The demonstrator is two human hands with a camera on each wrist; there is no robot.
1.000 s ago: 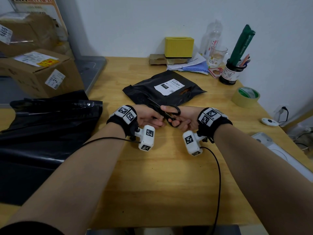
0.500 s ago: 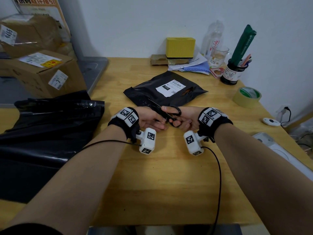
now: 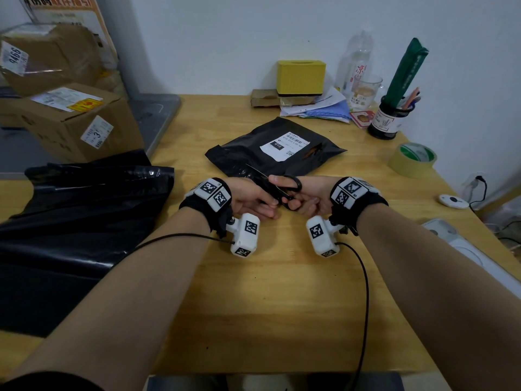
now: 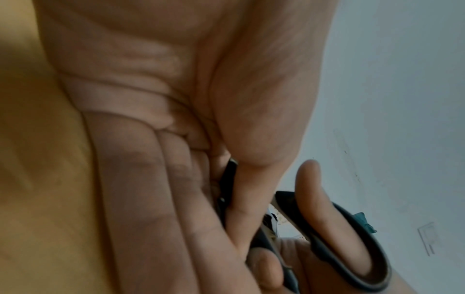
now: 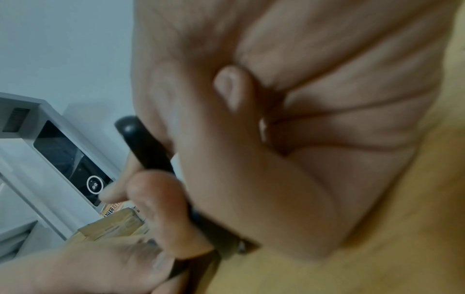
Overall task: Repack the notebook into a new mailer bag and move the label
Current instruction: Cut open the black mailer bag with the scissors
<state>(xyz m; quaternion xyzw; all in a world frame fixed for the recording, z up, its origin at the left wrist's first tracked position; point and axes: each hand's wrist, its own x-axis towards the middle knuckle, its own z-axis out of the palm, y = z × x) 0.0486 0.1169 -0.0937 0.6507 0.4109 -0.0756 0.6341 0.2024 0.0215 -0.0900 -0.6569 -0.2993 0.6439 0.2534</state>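
One pair of scissors, one labelled black mailer bag, one roll of tape, two cardboard boxes, one yellow box, one plastic bottle, one glass and one pen pot.

Both forearms were bare. Each wrist wore a black strap topped with white blocks printed in black square codes (a white camera pod beneath), trailing a thin black cable.
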